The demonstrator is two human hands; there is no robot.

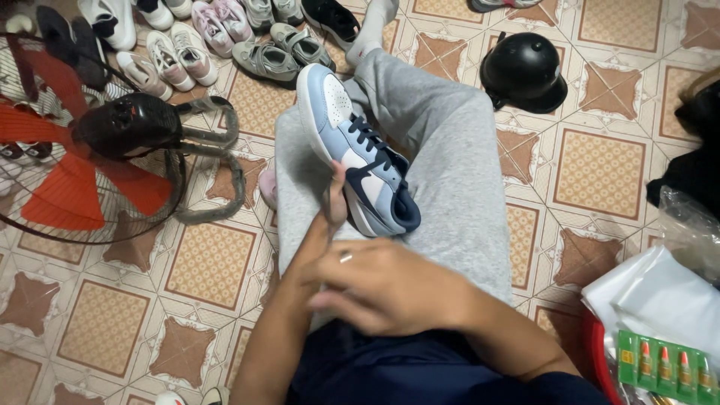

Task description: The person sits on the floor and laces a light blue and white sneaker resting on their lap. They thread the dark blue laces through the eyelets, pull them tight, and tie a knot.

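A light-blue, white and navy sneaker (352, 146) with dark laces rests on my lap, toe pointing away, lying across my grey-trousered legs (450, 150). My left hand (330, 206) grips the sneaker's sole edge near the heel, thumb up against its side. My right hand (382, 285) lies over my left wrist just below the shoe, fingers spread flat, a ring on one finger; nothing is visible in it.
A red-bladed floor fan (97, 142) stands at the left. Several pairs of shoes (217, 37) line the tiled floor at the back. A black helmet (525, 71) sits at the upper right. Plastic bags (660, 292) and a card of small glue tubes (667, 367) lie at the lower right.
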